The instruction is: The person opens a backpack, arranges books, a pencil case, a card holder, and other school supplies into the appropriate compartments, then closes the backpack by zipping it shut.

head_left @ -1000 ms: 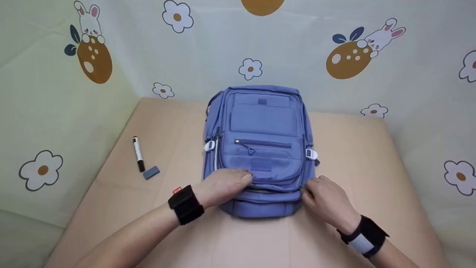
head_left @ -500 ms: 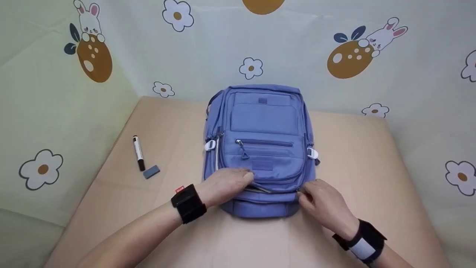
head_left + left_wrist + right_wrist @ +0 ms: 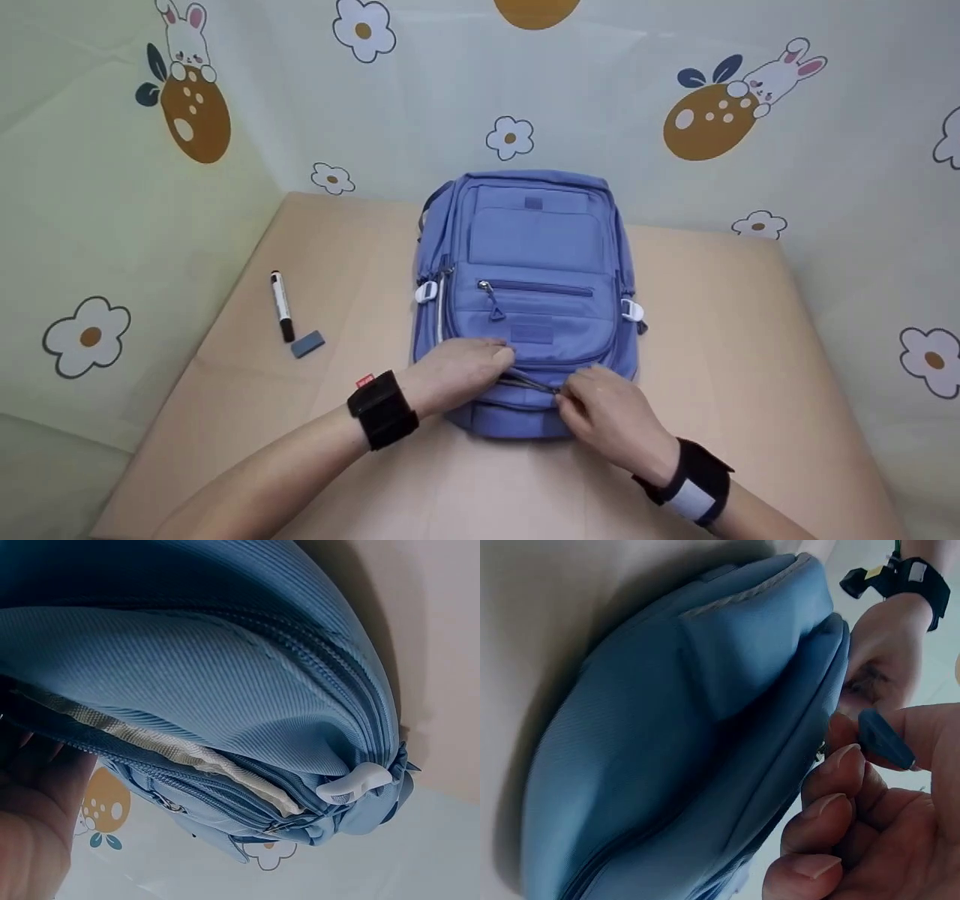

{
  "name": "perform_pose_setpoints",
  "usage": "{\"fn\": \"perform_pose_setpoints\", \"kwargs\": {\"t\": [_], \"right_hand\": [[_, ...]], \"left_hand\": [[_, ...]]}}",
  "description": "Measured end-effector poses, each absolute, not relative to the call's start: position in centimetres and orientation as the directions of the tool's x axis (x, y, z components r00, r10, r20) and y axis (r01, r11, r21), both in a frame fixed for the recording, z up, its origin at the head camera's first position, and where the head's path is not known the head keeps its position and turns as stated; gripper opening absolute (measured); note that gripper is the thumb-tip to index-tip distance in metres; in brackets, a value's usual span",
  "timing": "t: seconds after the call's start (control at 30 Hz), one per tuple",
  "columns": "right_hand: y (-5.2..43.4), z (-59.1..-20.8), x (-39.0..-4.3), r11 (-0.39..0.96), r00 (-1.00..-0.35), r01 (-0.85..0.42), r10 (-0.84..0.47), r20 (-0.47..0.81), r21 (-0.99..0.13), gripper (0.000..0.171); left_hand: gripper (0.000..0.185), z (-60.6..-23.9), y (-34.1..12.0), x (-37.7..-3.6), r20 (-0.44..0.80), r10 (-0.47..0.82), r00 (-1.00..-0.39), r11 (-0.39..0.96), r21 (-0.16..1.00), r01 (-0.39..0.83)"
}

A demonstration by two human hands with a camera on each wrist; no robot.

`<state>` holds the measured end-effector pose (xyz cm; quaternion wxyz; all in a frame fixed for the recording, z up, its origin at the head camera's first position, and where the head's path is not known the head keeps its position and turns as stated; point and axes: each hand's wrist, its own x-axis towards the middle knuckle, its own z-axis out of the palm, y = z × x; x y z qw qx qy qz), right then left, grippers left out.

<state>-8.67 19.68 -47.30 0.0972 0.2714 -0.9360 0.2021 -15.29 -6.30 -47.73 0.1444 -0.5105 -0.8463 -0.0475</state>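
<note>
A blue backpack (image 3: 536, 240) lies front side up on the table, its base toward the person. My left hand (image 3: 463, 375) grips the lower front edge of a zipped compartment; in the left wrist view its fingers (image 3: 64, 772) reach behind the zipper edge. A pale lining strip (image 3: 172, 746) shows in the gap there. With thumb and forefinger, my right hand (image 3: 611, 409) pinches a blue zipper pull (image 3: 885, 739) at the lower front of the bag. Another zipper pull (image 3: 496, 311) hangs from the small front pocket.
Left of the backpack lie a black-and-white marker (image 3: 282, 306) and a small blue-grey block (image 3: 307, 344) like an eraser. White buckles (image 3: 632, 310) stick out at the bag's sides. Behind the table (image 3: 360, 247) hangs a printed cloth (image 3: 427, 97).
My right hand has moved left along the lower zipper, from the bag's right corner toward its middle, pinching the zipper pull. The left hand has stayed at the same edge.
</note>
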Motion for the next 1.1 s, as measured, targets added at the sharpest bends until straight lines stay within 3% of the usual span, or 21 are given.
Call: {"fn": "perform_pose_setpoints", "kwargs": {"t": [0.3,0.6,1.1], "right_hand": [[19.3,-47.4,-9.0,0.766,-0.830,-0.552,-0.470,0.299,-0.328,0.016],[19.7,-47.4,-9.0,0.772,-0.842,-0.536,-0.455,0.291,-0.343,0.019],[19.4,-47.2,-8.9,0.772,-0.842,-0.536,-0.460,0.283,-0.342,0.016]], "left_hand": [[0.014,-47.9,-7.0,-15.3,0.328,0.853,-0.405,0.459,-0.105,0.882],[0.012,-48.1,-9.8,-15.9,0.384,0.857,-0.344,0.381,-0.022,0.924],[0.005,-48.7,-12.7,-16.6,0.417,0.838,-0.352,0.429,-0.106,0.897]]}}
